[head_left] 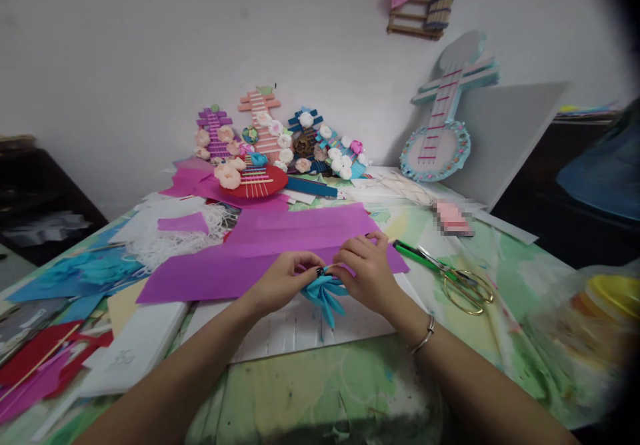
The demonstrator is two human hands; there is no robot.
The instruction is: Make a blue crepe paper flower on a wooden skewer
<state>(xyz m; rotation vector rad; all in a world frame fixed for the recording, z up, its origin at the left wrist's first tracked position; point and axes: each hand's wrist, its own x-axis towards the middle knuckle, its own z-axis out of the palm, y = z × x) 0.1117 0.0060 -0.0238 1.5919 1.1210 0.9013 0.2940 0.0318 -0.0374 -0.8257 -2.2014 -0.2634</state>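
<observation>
L hand (286, 281) & R hand (369, 273) both pinching blue petal bunch (324, 294) over white board (285, 340), nr tbl's (300, 392) front edge; scissors (465, 290) lying twd R edge.

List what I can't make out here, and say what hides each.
Head view: the gripped part of the blue piece, hidden by the left hand and right hand.
Head view: the pink object's details, masked by pixelation.
Head view: the wall decoration's top, cut off by the upper edge.
Head view: the clear bag's contents, blurred behind plastic.
</observation>
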